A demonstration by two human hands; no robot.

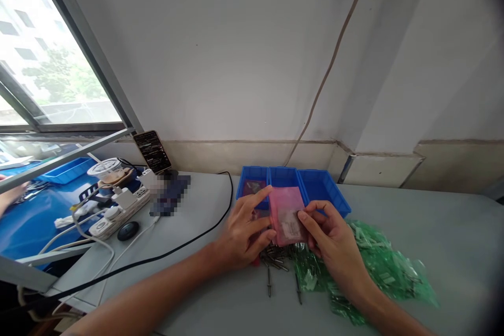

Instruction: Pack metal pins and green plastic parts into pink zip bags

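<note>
Head view: handling the pink bag [286, 203], at five o'clock from centre, seems the step in hand; the next move likely calls for a steady edge grip. The right hand [333, 236] pinches its four-o'clock edge; the left hand [242, 228] spreads fingers at nine o'clock, grip unclear.

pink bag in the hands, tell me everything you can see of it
The flat, rectangular, translucent pink plastic bag shows a pale patch low down, too blurred to identify. It is held up, tilted, in front of blue plastic bins, its right edge in the grip of the right hand; fingers of the left hand seem to touch its left edge.
</note>
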